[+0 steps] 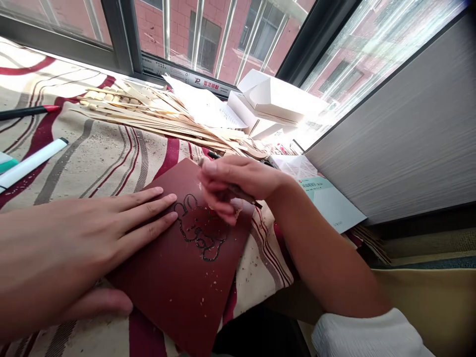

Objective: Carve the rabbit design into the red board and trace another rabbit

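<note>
A dark red board lies on the striped cloth, with a curly outline carved into it. My left hand lies flat on the board's left part, fingers stretched toward the outline. My right hand is closed round a thin carving tool, its fingers bent down onto the board at the top of the outline. The tool's tip is hidden under the fingers.
Pale wood strips are piled behind the board, with white boxes and papers by the window. A white marker and a red-tipped pen lie at the left. A teal booklet lies right. Wood chips dot the cloth.
</note>
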